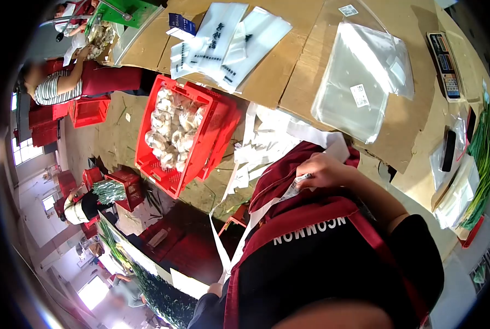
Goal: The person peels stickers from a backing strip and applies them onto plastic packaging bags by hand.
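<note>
A long white paper strip runs slantwise across the dark red apron. My right hand is closed on its upper part, fingers bent over the printed paper at waist height. Low in the view, my left hand shows only in part beside my dark clothing; the strip narrows to a point right at its fingers, which look closed on it. Beyond my right hand, a heap of loose white paper strips hangs at the table edge.
A red crate of garlic bulbs stands left of me. Printed plastic bags, clear bags, a scale display and green stalks lie on the cardboard-covered table. Another person works at the far left.
</note>
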The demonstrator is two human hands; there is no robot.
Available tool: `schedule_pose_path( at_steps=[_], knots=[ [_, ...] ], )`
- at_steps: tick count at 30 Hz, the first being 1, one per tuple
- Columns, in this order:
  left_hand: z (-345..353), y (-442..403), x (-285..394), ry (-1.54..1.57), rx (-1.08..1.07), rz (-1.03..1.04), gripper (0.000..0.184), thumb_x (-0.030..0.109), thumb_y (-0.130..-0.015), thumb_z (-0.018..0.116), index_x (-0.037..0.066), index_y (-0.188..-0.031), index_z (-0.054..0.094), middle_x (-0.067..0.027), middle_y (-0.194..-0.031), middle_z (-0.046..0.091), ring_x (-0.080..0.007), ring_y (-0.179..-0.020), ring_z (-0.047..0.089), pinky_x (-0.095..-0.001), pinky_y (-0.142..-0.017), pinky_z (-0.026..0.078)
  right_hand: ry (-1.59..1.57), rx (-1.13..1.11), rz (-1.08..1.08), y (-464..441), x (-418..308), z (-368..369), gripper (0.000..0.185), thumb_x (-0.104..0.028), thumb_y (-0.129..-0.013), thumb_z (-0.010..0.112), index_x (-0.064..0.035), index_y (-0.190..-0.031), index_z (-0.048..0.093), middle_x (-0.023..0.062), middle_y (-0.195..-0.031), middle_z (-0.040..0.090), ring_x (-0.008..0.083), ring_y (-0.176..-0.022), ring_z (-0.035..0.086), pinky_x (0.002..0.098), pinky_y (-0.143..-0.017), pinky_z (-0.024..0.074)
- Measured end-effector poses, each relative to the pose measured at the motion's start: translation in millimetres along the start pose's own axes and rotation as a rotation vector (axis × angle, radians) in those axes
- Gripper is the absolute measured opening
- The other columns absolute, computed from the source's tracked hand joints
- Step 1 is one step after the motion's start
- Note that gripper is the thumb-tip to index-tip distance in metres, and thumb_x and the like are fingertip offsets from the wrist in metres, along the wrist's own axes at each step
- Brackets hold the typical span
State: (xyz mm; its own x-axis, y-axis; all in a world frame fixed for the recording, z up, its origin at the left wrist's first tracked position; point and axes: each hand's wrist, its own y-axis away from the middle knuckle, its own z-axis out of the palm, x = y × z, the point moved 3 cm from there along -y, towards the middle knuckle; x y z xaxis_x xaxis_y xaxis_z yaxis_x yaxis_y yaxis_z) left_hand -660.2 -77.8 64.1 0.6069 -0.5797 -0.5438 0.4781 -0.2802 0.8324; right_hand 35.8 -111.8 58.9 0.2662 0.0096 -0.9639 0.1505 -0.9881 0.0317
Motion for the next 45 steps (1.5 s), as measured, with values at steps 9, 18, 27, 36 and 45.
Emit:
schedule_pose_path(
  at_steps=[9,18,27,36,45],
  knots=[
    [-321,-26,116,0.861,1.249,0.481,0.052,0.020,-0.077,0.059,0.000,-0.118,0.037,-0.0189,-0.118,0.043,-0.0336,-0.110,0.042,-0.0364,-0.091,0.035,0.487,0.366,0.014,4,-20,-44,0.020,-0.022,-0.071,0.060,-0.0018,-0.071,0.057,0.0084,-0.101,0.053,0.0262,-0.091,0.050,0.0369,-0.080,0.0380],
    [-432,280,284,0.432,0.756,1.777,0.044,0.006,-0.066,0.060,0.004,-0.108,0.048,-0.0091,-0.102,0.054,-0.0234,-0.104,0.049,-0.0317,-0.094,0.032,0.348,0.296,-0.051,9,-19,5,0.026,-0.029,-0.071,0.061,-0.0061,-0.065,0.051,0.0091,-0.065,0.053,0.0266,-0.064,0.053,0.0367,-0.064,0.0391],
    [-434,275,324,0.534,0.529,1.705,0.012,0.012,-0.085,0.050,0.001,-0.084,0.053,-0.0088,-0.072,0.054,-0.0189,-0.065,0.051,-0.0281,-0.060,0.041,0.090,0.613,-0.147,30,9,-30,0.015,-0.017,-0.070,0.064,-0.0072,-0.069,0.053,0.0088,-0.063,0.054,0.0260,-0.059,0.053,0.0346,-0.053,0.0401],
    [-482,245,318,1.749,0.317,1.693,0.015,0.012,-0.089,0.046,0.007,-0.075,0.047,0.0078,-0.062,0.035,-0.0008,-0.055,0.029,-0.0162,-0.048,0.023,0.884,0.839,0.331,108,86,-116,0.028,-0.024,-0.067,0.067,-0.0145,-0.092,0.060,0.0000,-0.110,0.055,0.0186,-0.103,0.045,0.0336,-0.088,0.0277],
    [-487,268,334,1.136,0.355,1.689,0.006,0.008,-0.083,0.055,0.003,-0.081,0.058,0.0080,-0.057,0.045,0.0006,-0.048,0.033,-0.0156,-0.044,0.024,0.199,1.178,0.272,118,114,-129,0.009,-0.012,-0.073,0.061,-0.0068,-0.080,0.057,0.0045,-0.097,0.059,0.0158,-0.087,0.051,0.0298,-0.079,0.0350]
  ],
)
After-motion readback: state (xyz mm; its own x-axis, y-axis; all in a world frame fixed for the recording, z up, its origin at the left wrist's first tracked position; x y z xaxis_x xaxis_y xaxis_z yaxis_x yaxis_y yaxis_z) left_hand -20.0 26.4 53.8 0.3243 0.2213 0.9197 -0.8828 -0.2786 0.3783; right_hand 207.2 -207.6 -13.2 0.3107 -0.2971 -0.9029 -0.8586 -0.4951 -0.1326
